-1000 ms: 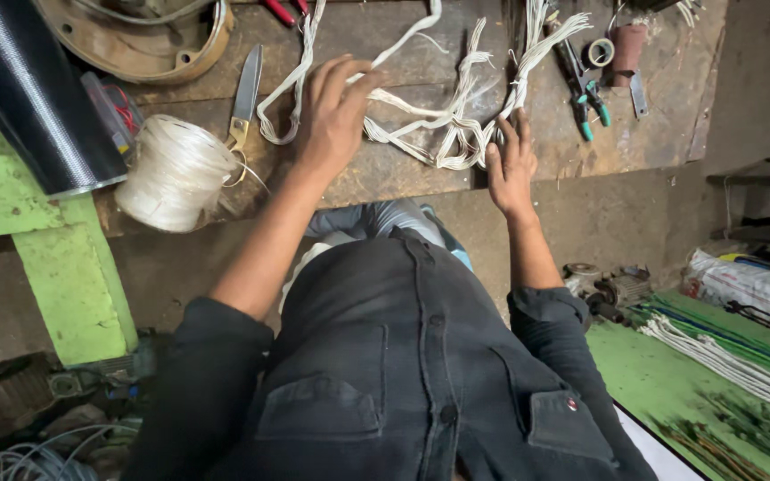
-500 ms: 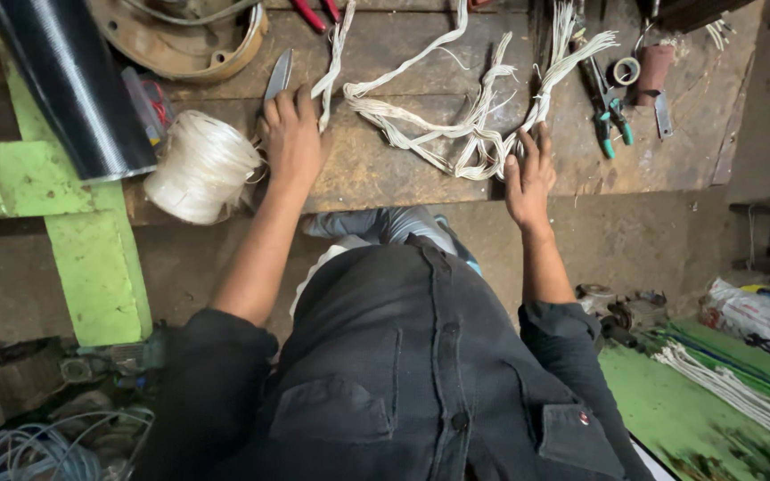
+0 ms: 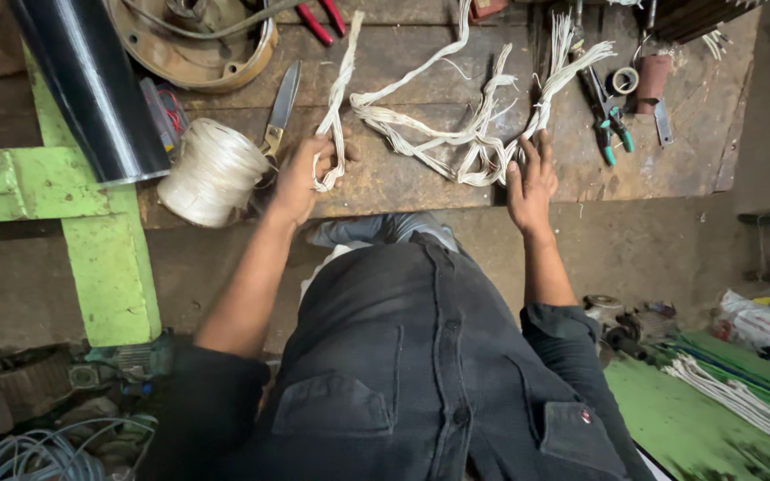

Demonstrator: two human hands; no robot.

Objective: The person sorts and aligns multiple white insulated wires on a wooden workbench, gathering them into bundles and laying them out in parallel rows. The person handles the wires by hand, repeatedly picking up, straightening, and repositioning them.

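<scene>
My left hand (image 3: 300,176) is closed around the looped lower end of a white cord bundle (image 3: 336,107), which runs up and away from my fingers across the wooden workbench (image 3: 385,183) toward its far edge. My right hand (image 3: 530,178) lies open, fingers spread, with the fingertips touching the near loop of a larger tangle of white cords (image 3: 474,134) that sprawls over the middle of the bench. Just beside my left hand, on its outer side, a spool of white twine (image 3: 213,171) rests at the bench's near edge, and a pair of scissors (image 3: 280,105) lies between the spool and the bundle I hold, blades pointing away from me. Further left, a dark shiny cylinder (image 3: 91,85) leans over a green painted frame (image 3: 64,200). To the right of the tangle lie pliers with teal handles (image 3: 610,125) and a small roll of tape (image 3: 623,81).
</scene>
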